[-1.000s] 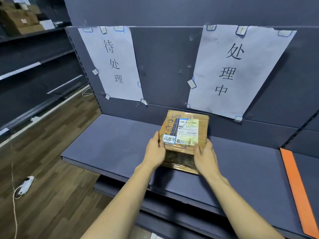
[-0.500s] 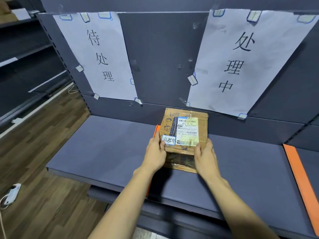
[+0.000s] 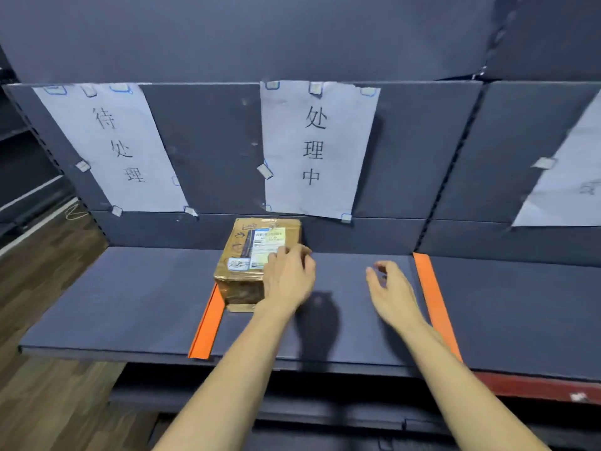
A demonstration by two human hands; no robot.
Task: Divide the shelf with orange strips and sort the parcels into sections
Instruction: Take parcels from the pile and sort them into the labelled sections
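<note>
A brown cardboard parcel (image 3: 250,255) with a white shipping label lies on the dark grey shelf (image 3: 130,301), against the back panel below the middle paper sign (image 3: 315,148). Its left side sits on the far end of the left orange strip (image 3: 208,327), which runs to the shelf's front edge. A second orange strip (image 3: 434,301) lies to the right. My left hand (image 3: 289,278) rests on the parcel's right top edge, fingers laid over it. Held just above the shelf between parcel and right strip, my right hand (image 3: 390,294) is loosely curled and holds nothing.
Two more paper signs hang on the back panel, a left sign (image 3: 110,148) and a right sign (image 3: 569,183) that is cut off. A lower shelf (image 3: 292,402) juts out below. Wooden floor (image 3: 39,288) lies to the left.
The parcel now sits on the shelf at the back. My right hand has let go and moved right. My left hand has shifted to the parcel's right side. The view has swung right.
</note>
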